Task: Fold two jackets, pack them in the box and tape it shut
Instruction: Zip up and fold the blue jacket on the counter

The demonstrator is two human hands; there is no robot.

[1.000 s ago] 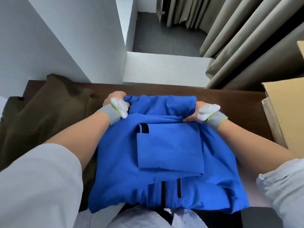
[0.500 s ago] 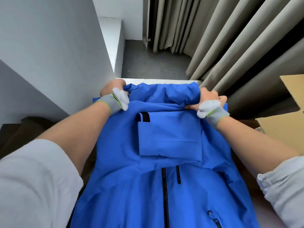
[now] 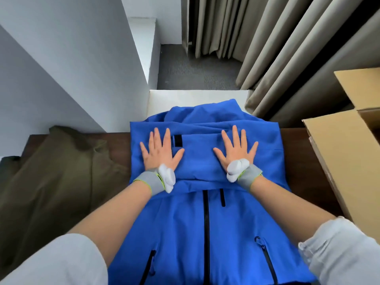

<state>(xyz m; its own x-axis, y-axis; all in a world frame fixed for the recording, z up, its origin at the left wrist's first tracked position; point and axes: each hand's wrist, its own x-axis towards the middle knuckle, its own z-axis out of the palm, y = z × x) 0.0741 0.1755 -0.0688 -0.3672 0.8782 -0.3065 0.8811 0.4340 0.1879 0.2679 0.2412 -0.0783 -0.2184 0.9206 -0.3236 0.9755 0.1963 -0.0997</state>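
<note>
Hands have released the bunched top fold; the blue jacket point(image 3: 181, 223) now lies flat on the table point(image 3: 298, 161), zipper up. Left hand point(image 3: 159, 150) and right hand point(image 3: 236, 150) press its chest, fingers spread. Fabric looks light, soft and slick, so pinch the side edges. Olive jacket point(image 3: 61, 171) further left, box point(image 3: 345, 153) right.

Bright blue zip jacket point(image 3: 205, 233): flat, front up, ctr of dark wood table point(image 3: 298, 161). Olive-green fabric jacket point(image 3: 61, 171): crumpled, table's L end. Tan cardboard box point(image 3: 339, 151): open, table's R edge.
</note>
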